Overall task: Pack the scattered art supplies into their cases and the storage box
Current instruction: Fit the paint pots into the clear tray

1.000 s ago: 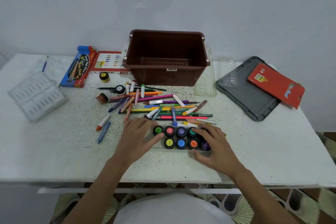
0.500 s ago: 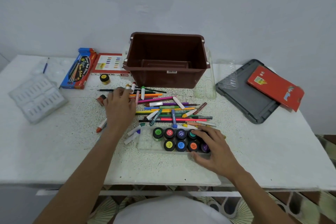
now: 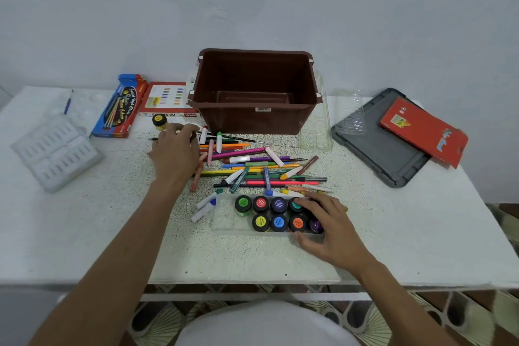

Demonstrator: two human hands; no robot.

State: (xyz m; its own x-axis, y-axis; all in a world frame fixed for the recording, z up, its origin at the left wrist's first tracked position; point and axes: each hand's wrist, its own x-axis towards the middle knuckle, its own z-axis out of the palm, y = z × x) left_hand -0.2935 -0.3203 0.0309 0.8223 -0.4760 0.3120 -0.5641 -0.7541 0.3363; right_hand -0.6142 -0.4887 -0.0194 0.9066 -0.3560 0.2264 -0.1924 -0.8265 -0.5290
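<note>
A clear tray (image 3: 224, 218) near the table's front holds several black paint jars (image 3: 260, 203) with coloured lids. My right hand (image 3: 328, 226) grips the tray's right end, fingers curved over the jars and thumb at its front edge. Behind the tray lies a pile of markers, crayons and pencils (image 3: 252, 166). My left hand (image 3: 175, 152) is at the pile's left end with its fingers curled downward; whatever is under it is hidden. A yellow-lidded jar (image 3: 159, 120) stands just beyond that hand. The brown storage box (image 3: 252, 121) stands open at the back.
A blue and red brush box (image 3: 120, 107) and an oil pastel box (image 3: 165, 98) lie back left. A white insert tray (image 3: 53, 153) is far left. Clear plastic packaging (image 3: 316, 132) leans by the box. A grey lid (image 3: 379, 149) with a red booklet (image 3: 421, 129) lies right.
My left hand left the tray's left end and moved back and left to the small jars at the pile's edge. My right hand stayed on the tray.
</note>
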